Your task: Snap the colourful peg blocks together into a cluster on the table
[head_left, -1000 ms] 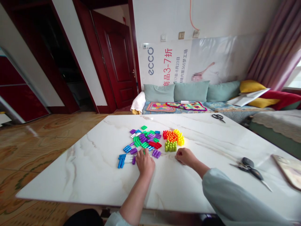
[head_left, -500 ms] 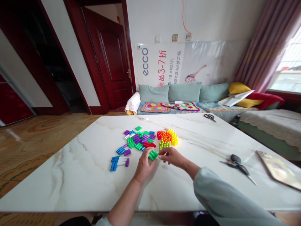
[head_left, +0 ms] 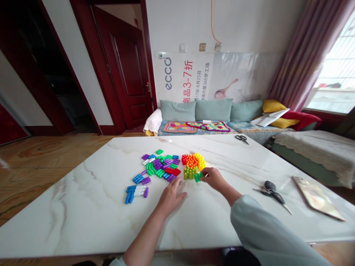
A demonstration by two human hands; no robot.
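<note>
My right hand (head_left: 215, 180) pinches a small green piece (head_left: 198, 177) just right of the standing light-green pieces (head_left: 190, 173). Beside the scattered pieces, my left hand (head_left: 171, 195) rests near the table surface with its fingers apart and nothing in them. Red-orange pieces (head_left: 189, 160) and yellow pieces (head_left: 200, 161) stand packed behind the light-green ones. To the left lies a loose spread of purple pieces (head_left: 157, 163), green pieces (head_left: 150, 169) and red pieces (head_left: 172, 171). Nearer me on the left are blue pieces (head_left: 129, 194) next to white ones.
Black-handled scissors (head_left: 242, 139) lie at the table's far edge. A second black-handled tool (head_left: 274, 193) and a phone (head_left: 317, 197) are on the right of the white table (head_left: 91, 218). Beyond the table is a sofa (head_left: 244, 129) with cushions.
The green piece has left my left hand and is now at my right hand, beside the light-green pieces. My left hand has opened. The whole view has shifted slightly.
</note>
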